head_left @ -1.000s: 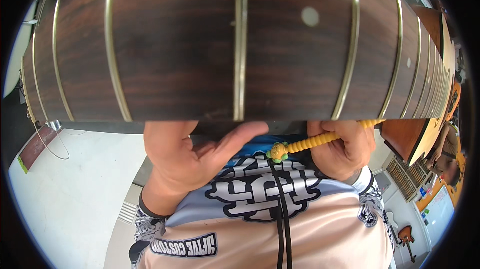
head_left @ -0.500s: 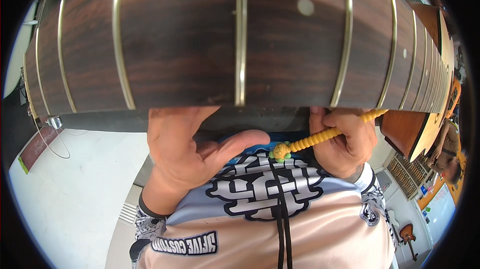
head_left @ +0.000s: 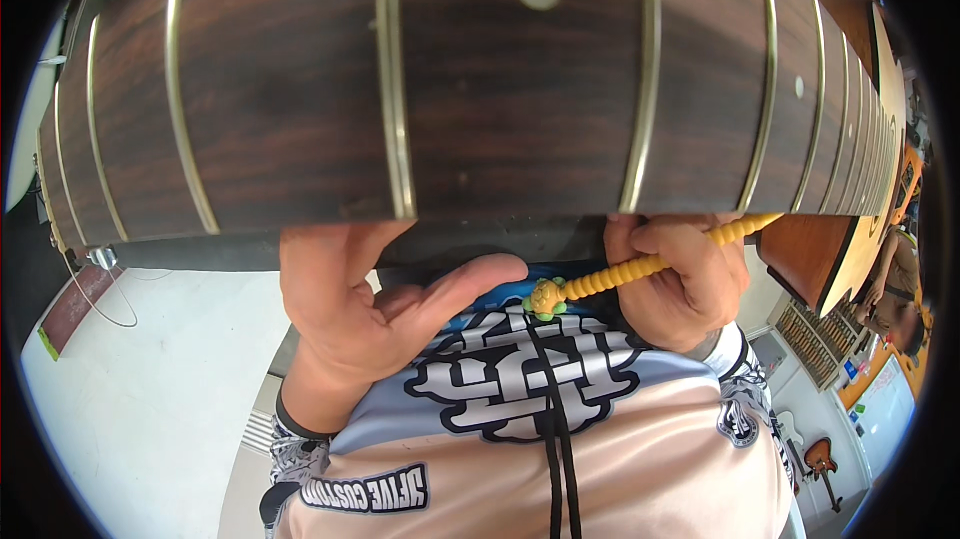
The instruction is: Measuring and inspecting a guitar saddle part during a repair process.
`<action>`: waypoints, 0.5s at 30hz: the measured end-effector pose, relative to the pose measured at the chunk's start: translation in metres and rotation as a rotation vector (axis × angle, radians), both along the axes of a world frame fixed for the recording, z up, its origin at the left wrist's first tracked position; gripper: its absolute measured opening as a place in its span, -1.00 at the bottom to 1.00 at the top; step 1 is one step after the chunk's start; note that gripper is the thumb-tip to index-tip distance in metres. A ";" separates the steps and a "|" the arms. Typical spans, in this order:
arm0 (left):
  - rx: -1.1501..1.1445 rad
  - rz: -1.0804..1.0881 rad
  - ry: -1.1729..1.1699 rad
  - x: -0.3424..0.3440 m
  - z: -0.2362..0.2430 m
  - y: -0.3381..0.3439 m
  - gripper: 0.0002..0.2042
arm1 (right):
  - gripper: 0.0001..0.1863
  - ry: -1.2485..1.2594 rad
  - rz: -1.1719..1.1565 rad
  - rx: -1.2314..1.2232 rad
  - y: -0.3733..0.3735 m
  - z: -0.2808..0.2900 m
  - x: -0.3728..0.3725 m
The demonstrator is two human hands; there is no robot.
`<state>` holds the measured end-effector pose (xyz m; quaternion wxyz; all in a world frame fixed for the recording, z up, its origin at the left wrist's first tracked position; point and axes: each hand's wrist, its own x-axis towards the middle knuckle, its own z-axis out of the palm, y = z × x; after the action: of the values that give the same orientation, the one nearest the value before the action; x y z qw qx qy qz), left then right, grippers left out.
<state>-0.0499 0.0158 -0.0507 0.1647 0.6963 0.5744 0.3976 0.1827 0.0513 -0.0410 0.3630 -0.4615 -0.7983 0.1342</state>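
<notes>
Under guitar neck (head_left: 480,89), right hand (head_left: 680,284) gripping beaded tool (head_left: 640,269)

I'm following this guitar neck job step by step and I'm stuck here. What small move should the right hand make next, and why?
Probably slide the yellow beaded tool a little further along under the fretboard. The right hand grips its shaft just below the neck's edge, its green-tipped end points toward the left hand, whose thumb lies beside it and supports the neck from beneath.

Dark matt wooden fretboard (head_left: 500,89), shiny metal frets (head_left: 395,89), ribbed yellow plastic rod (head_left: 640,267).
</notes>
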 end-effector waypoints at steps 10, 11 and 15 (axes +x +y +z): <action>-0.043 0.028 -0.025 -0.002 0.002 -0.004 -0.45 | -0.63 0.047 0.000 0.008 0.001 -0.001 -0.001; -0.041 0.026 -0.025 -0.001 0.002 -0.004 -0.45 | -0.63 0.047 -0.001 0.007 0.000 -0.001 -0.001; -0.029 0.023 -0.026 -0.002 0.001 -0.001 -0.44 | -0.63 0.037 -0.008 -0.006 0.000 0.000 -0.001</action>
<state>-0.0515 0.0146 -0.0493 0.1774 0.6819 0.5860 0.4002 0.1813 0.0509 -0.0408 0.3768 -0.4632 -0.7892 0.1439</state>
